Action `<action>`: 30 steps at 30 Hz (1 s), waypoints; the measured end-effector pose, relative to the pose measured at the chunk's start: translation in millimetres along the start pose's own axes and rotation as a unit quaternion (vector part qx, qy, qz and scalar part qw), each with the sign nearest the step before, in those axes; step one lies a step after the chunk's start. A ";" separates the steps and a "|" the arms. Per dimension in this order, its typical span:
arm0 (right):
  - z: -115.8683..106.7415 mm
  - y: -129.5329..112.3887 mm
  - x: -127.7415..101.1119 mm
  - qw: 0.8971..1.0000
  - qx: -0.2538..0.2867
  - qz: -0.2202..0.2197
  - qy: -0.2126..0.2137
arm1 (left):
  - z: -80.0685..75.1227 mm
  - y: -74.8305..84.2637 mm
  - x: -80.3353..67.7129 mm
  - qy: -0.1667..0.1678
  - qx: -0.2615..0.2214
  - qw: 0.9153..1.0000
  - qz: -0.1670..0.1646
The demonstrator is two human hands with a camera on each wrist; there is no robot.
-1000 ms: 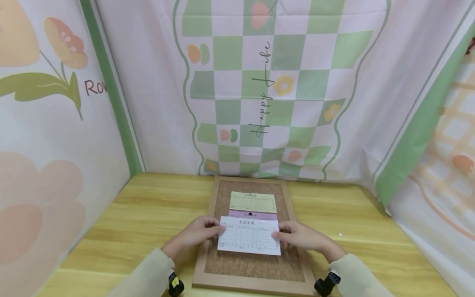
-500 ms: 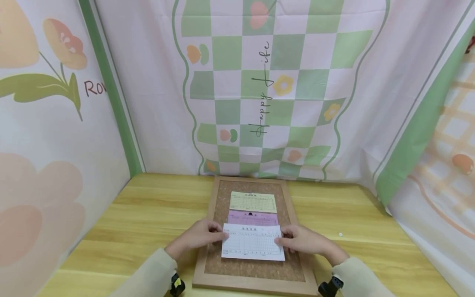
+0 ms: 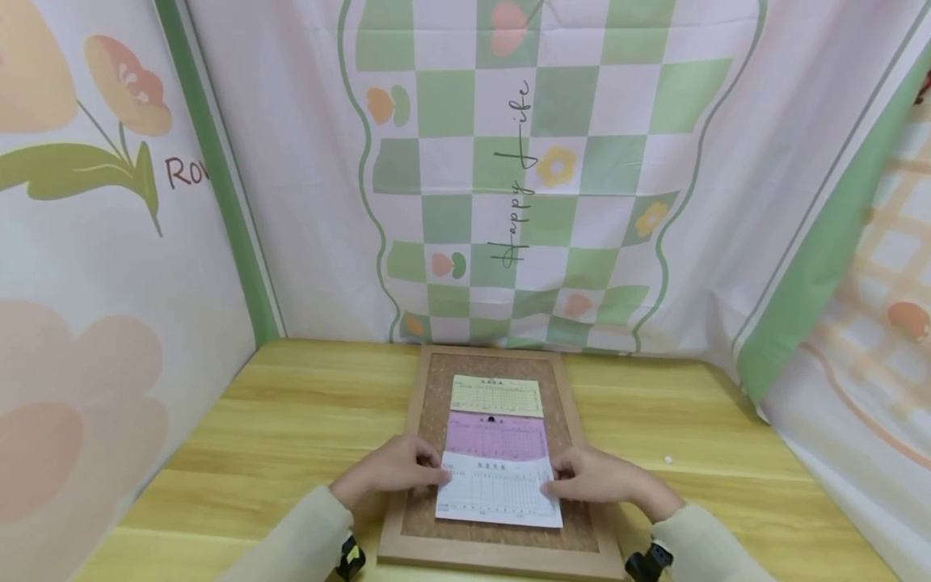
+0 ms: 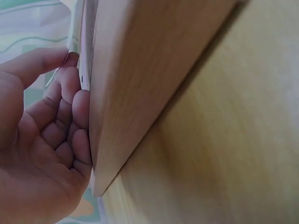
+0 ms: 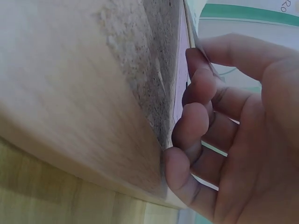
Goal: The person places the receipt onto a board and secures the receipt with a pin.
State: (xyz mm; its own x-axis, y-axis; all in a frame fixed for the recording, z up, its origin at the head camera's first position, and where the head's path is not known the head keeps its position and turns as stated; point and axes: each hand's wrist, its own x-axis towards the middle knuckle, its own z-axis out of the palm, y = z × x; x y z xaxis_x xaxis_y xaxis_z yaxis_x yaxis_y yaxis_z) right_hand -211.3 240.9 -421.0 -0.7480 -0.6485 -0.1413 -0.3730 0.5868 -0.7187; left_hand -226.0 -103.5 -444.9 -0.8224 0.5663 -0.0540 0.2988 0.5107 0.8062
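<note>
A white printed form lies over the lower part of a wood-framed cork board. My left hand pinches its left edge between thumb and forefinger, and my right hand pinches the right edge. Beyond it, a pink form sits on the cork, its lower edge covered by the white sheet, with a black pin at its top. Farthest up is a yellow form. In the left wrist view, curled fingertips touch the board's side; the right wrist view shows the paper's edge held slightly off the cork.
The board rests on a yellow wood-grain table. A small white speck lies right of the board. A checkered curtain hangs behind the table, with printed cloth at both sides.
Both hands have drawn the white form toward the front of the board, uncovering most of the pink form. The board and the yellow form have stayed in place.
</note>
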 end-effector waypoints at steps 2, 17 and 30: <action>0.5 -0.9 -0.7 1.000 -0.004 0.005 -0.005 | 0.5 -1.4 0.5 -0.006 0.007 1.000 0.004; 2.2 -6.2 1.8 0.999 -0.010 0.030 -0.014 | 2.2 1.8 0.5 -0.012 0.035 0.999 0.004; 6.2 -3.4 5.7 0.998 -0.042 0.051 -0.004 | 3.2 5.3 -1.6 0.004 0.026 1.000 0.007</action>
State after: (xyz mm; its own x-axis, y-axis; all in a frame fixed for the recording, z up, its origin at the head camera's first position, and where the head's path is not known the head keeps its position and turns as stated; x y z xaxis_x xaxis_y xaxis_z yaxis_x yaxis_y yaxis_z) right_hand -210.9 232.2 -423.5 -0.7797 -0.5878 -0.2161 -0.3408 0.6877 -0.6411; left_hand -221.5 -99.7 -442.4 -0.8222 0.5679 -0.0378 0.3348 0.5362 0.7749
